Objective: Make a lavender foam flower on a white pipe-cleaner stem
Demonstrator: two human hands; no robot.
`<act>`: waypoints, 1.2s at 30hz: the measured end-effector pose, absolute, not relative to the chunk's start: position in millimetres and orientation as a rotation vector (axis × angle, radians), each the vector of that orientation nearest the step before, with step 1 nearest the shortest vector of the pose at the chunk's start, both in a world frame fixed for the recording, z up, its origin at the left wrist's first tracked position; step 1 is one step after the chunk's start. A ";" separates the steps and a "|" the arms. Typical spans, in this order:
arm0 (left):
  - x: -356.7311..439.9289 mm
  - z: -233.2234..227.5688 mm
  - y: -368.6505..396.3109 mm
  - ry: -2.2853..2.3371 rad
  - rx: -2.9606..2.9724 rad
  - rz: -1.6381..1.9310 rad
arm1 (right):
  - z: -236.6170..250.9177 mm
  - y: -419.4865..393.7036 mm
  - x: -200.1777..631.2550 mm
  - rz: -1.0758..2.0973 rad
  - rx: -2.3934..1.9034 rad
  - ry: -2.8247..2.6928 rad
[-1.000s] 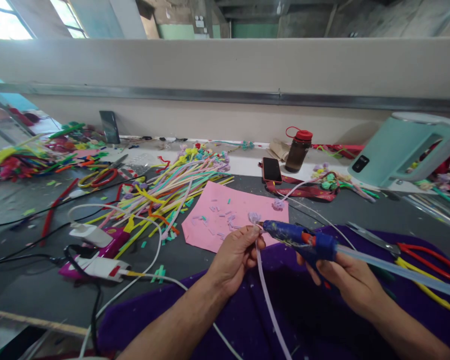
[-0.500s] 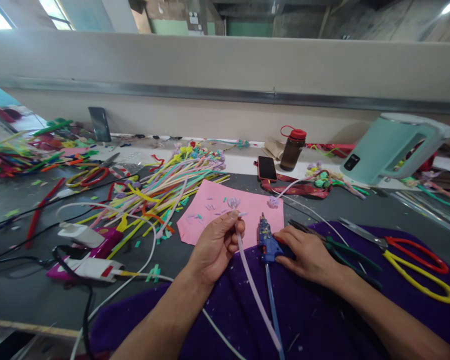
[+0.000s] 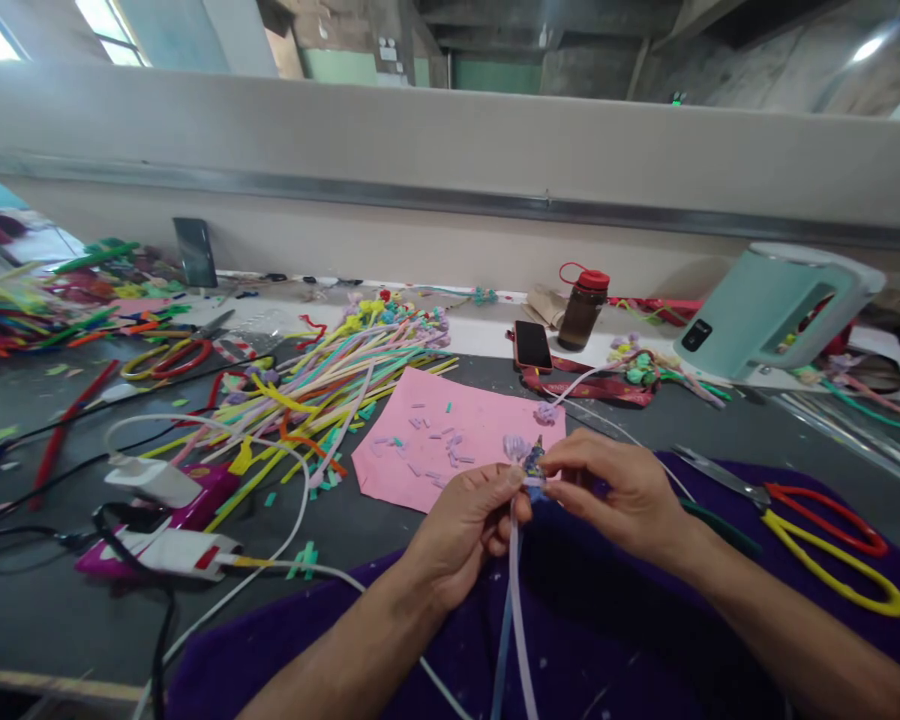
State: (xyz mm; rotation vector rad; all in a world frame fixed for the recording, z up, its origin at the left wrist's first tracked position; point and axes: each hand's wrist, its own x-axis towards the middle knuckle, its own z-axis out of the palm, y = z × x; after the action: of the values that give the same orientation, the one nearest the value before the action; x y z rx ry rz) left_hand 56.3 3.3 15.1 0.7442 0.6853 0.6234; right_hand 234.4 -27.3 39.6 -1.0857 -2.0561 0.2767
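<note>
My left hand (image 3: 461, 535) is closed around a lilac pipe cleaner stem (image 3: 518, 590), which hangs down toward me. Looped lilac petals (image 3: 515, 447) stand at the top of the stem. Fingers pinched, my right hand (image 3: 630, 490) meets the left at a short lilac pipe cleaner piece (image 3: 532, 482). A blue glue gun (image 3: 534, 462) lies just behind the fingertips, mostly hidden, its nozzle pointing away. Under and beyond the hands, a pink sheet (image 3: 480, 405) carries several cut lilac bits (image 3: 450, 445) and another lilac flower (image 3: 546, 412).
Scissors (image 3: 765, 500) lie at right on dark purple cloth (image 3: 607, 640). A mint kettle (image 3: 757, 310), bottle (image 3: 583, 310) and phone (image 3: 532, 345) stand or lie behind. At left are a pipe cleaner pile (image 3: 330, 375), a power strip (image 3: 202, 495) and loose cables.
My right hand has left the glue gun's handle and come up to my left fingertips. My left hand has moved right with the stem, over the glue gun.
</note>
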 end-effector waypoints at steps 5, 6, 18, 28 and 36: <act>55.9 14.4 3.2 0.658 0.707 0.631 | 37.1 -21.6 222.3 0.255 -1.008 -2.119; 55.9 14.5 3.2 0.655 0.699 0.626 | 37.0 -21.2 221.7 0.279 -1.030 -2.107; 55.9 11.2 8.2 0.732 0.717 0.542 | 56.2 -1.6 250.2 0.499 -1.127 -2.144; 58.8 12.3 7.6 0.795 0.821 0.426 | 55.5 -3.1 260.4 0.494 -1.079 -2.175; 60.0 9.3 5.5 0.816 0.907 0.345 | 56.6 -2.6 261.5 0.603 -0.956 -2.323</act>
State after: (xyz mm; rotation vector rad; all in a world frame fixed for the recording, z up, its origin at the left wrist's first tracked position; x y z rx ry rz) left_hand 60.0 5.5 9.3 0.9073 0.8157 0.3454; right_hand 261.5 -2.6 56.6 -0.9563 -2.3228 0.6026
